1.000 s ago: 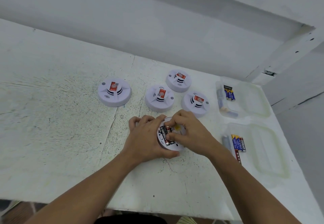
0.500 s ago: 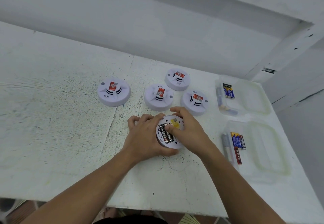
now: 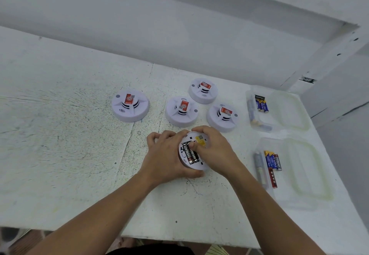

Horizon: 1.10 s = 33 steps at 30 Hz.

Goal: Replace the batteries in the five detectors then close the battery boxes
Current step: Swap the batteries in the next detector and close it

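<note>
White round plastic detector (image 3: 196,165) is lying underside up on the near middle of the white speckled tabletop (image 3: 60,135), just past the person's forearms. Its battery bay is showing uncovered, with two black cylindrical batteries (image 3: 190,154) sitting side by side in it. The left hand (image 3: 165,155) is gripping the detector's left rim, fingers curling round the far-left edge and thumb wrapping the near edge, apparently to steady it. The right hand (image 3: 215,151) is arching in from the right, its fingers curling over the far rim. Its thumb tip (image 3: 191,145) is pressing on the far end of the batteries, beside a small yellow sticker (image 3: 199,140). The batteries' long axis is running near to far, leaning slightly left at the far end, so they are lying directly under the right thumb. Any prying or seating is likely going to act along that line, though I cannot tell whether they are going in or coming out. To the right, well apart from the detector and on the right hand's side, a near clear plastic box (image 3: 319,191) is holding loose spare batteries (image 3: 271,161). Farther back, a far clear plastic box (image 3: 289,111) is holding a few more batteries (image 3: 261,104). Beyond the hands, four red-labelled white detectors are standing dome up and untouched: the nearest domed detector (image 3: 222,118), the middle domed detector (image 3: 181,111), the far domed detector (image 3: 203,91) and the left domed detector (image 3: 130,107).
</note>
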Motion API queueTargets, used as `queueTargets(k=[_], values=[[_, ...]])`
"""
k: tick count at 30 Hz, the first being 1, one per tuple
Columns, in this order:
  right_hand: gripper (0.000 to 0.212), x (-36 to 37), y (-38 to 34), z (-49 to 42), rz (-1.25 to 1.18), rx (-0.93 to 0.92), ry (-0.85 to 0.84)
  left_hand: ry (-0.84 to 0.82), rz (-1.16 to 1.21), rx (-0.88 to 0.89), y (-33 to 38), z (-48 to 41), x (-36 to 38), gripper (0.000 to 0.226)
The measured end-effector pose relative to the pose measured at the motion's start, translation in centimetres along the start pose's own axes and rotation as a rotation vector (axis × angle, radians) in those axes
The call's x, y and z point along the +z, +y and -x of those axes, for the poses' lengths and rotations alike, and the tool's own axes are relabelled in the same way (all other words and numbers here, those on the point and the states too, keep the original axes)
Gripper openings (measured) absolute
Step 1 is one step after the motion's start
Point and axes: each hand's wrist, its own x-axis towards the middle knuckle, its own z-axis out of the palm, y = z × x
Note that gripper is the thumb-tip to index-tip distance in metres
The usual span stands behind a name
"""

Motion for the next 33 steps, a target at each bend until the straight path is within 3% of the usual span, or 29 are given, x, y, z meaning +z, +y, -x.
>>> queueTargets(k=[5, 9, 14, 17, 23, 27, 33], values=[[0.049, -0.3, 0.7, 0.4, -0.049, -0.009, -0.010, -0.015, 0.008, -0.012, -0.2, 0.0, 0.0, 0.110], [0.037, -1.2, 1.4, 1.1, -0.133, -0.024, 0.105, -0.041, 0.048, 0.001, -0.4, 0.0, -0.2, 0.112], [0.025, -1.4, 3.4, 2.3, 0.234, -0.011, 0.440, -0.060, 0.096, 0.023, -0.8, 0.4, -0.6, 0.118], [0.030, -0.5, 5.0, 3.2, 0.511, 0.021, 0.423, -0.069, 0.105, 0.034, -0.8, 0.4, -0.8, 0.118], [0.017, 0.7, 6.0, 3.8, 0.622, -0.071, 0.453, -0.108, 0.095, 0.042, -0.9, 0.5, -0.8, 0.123], [0.011, 0.6, 5.8, 3.6, 0.486, -0.017, 0.402, -0.134, 0.121, 0.052, -0.7, 0.5, -1.3, 0.131], [0.010, -1.7, 4.7, 3.5, -0.122, 0.182, 0.305, -0.190, 0.204, 0.049, -0.6, 0.8, -2.1, 0.124]])
